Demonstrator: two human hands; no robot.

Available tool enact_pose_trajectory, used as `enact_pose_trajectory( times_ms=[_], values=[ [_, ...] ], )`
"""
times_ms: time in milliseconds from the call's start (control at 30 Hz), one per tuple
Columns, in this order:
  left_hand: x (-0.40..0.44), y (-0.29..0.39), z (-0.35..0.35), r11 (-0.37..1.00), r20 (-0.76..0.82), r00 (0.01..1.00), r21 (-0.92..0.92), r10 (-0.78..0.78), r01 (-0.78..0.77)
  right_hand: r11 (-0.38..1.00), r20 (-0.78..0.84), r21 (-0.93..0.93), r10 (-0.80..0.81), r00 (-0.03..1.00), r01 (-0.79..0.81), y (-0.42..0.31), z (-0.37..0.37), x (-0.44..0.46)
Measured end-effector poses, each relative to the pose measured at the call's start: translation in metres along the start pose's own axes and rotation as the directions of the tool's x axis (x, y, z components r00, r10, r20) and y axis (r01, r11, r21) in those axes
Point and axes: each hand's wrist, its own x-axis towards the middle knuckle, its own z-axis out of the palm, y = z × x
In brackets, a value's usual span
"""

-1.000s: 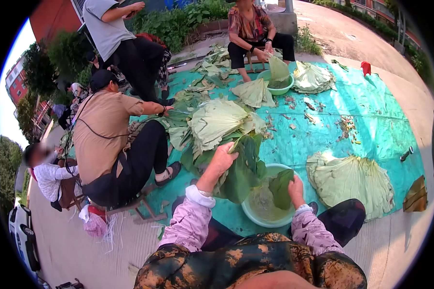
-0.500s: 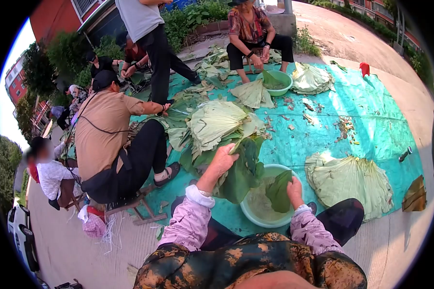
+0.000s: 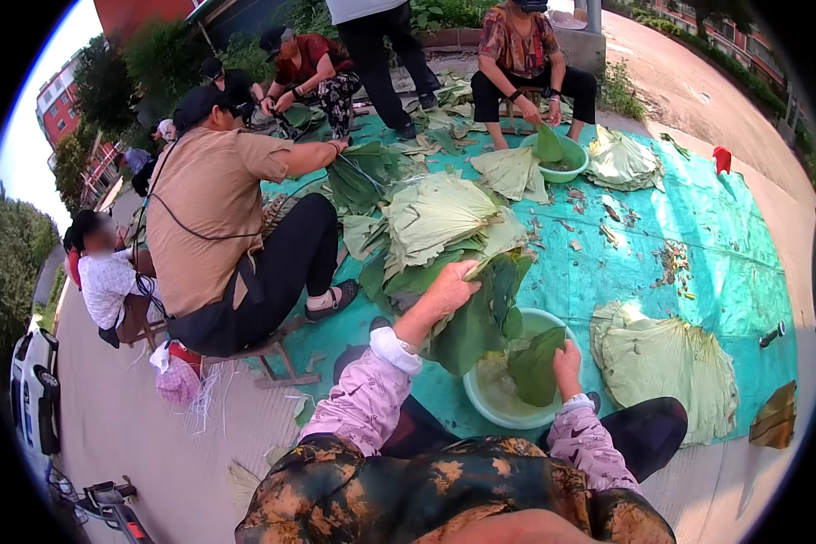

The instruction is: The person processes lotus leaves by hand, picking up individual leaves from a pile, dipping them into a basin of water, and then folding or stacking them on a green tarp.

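Note:
My left hand [image 3: 451,290] is closed on the gathered end of a bunch of dark green lotus leaves [image 3: 467,331], which hangs beside the basin. My right hand [image 3: 568,367] pinches the edge of a single lotus leaf [image 3: 537,367] over the light green basin [image 3: 480,403]. Murky water with small bits shows in the basin. Just beyond my left hand lies a heap of pale, stacked lotus leaves [image 3: 440,218]. To the right of the basin, a fanned stack of pale leaves [image 3: 666,367] rests on the tarp.
A turquoise tarp [image 3: 626,245] covers the ground, with leaf scraps [image 3: 673,263] on it. At the left, a person in a tan shirt [image 3: 208,190] sits on a low stool, handling leaves. Across from me another person [image 3: 528,63] sits behind a second basin [image 3: 571,168].
My view has shifted, so the scene sits further right. The person in tan has lifted a bunch of leaves. Both my hands keep their hold, and the leaf stays over the basin.

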Motion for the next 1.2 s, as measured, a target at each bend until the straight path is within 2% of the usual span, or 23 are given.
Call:
enact_pose_trajectory(
  times_ms=[133, 233, 333, 367, 467, 567, 667, 700, 800, 867, 933, 1067, 1200],
  values=[
    [-0.003, 0.005, 0.001, 0.999, -0.011, 1.000, -0.030, 0.027, -0.028, 0.998, 0.039, -0.056, 0.021, 0.999, -0.019, -0.006, -0.005, -0.001],
    [0.000, -0.003, 0.002, 0.996, -0.003, 1.000, -0.084, 0.007, -0.008, 0.994, -0.050, 0.114, 0.003, 0.999, 0.003, -0.014, -0.006, -0.003],
    [0.000, -0.003, 0.001, 0.999, -0.001, 1.000, -0.045, 0.013, -0.013, 0.994, 0.028, -0.087, -0.070, 0.997, 0.072, -0.003, -0.003, 0.002],
    [-0.001, -0.001, 0.001, 1.000, 0.001, 1.000, -0.016, 0.017, -0.017, 0.996, 0.013, -0.064, -0.056, 0.998, 0.057, 0.001, -0.001, 0.002],
    [-0.001, -0.004, 0.003, 0.994, -0.004, 1.000, -0.105, 0.015, -0.016, 0.999, -0.007, -0.017, -0.039, 0.999, 0.039, -0.003, -0.002, 0.001],
    [0.000, -0.006, 0.002, 0.998, -0.017, 0.998, 0.008, 0.064, -0.064, 0.999, 0.004, -0.016, -0.050, 0.999, 0.050, 0.004, 0.001, 0.002],
    [-0.002, 0.000, 0.002, 0.995, -0.002, 1.000, -0.101, 0.018, -0.018, 0.999, -0.034, -0.015, -0.031, 0.999, 0.031, 0.003, -0.002, 0.001],
    [-0.003, 0.002, 0.001, 0.998, -0.007, 0.999, -0.044, 0.036, -0.036, 1.000, -0.039, -0.008, -0.021, 0.999, 0.020, -0.001, -0.002, 0.000],
    [-0.007, 0.011, 0.003, 0.995, -0.001, 1.000, -0.103, 0.009, -0.009, 0.999, -0.035, -0.022, -0.034, 0.999, 0.033, -0.003, -0.003, 0.000],
    [-0.006, 0.009, 0.002, 0.999, 0.004, 1.000, -0.032, -0.004, 0.004, 0.999, 0.018, -0.047, -0.025, 1.000, 0.026, 0.001, -0.002, 0.000],
    [-0.008, 0.012, 0.000, 0.998, 0.001, 1.000, 0.056, 0.010, -0.010, 0.999, -0.016, 0.007, -0.033, 0.999, 0.033, -0.006, -0.003, -0.002],
    [-0.004, 0.002, 0.002, 0.999, 0.006, 1.000, -0.024, 0.026, -0.026, 0.998, -0.002, -0.018, 0.065, 0.998, -0.065, -0.017, -0.007, -0.006],
    [0.000, -0.011, 0.003, 0.999, 0.015, 0.999, -0.045, 0.031, -0.030, 1.000, 0.031, -0.012, 0.020, 0.999, -0.019, -0.002, -0.002, -0.002]
  ],
)
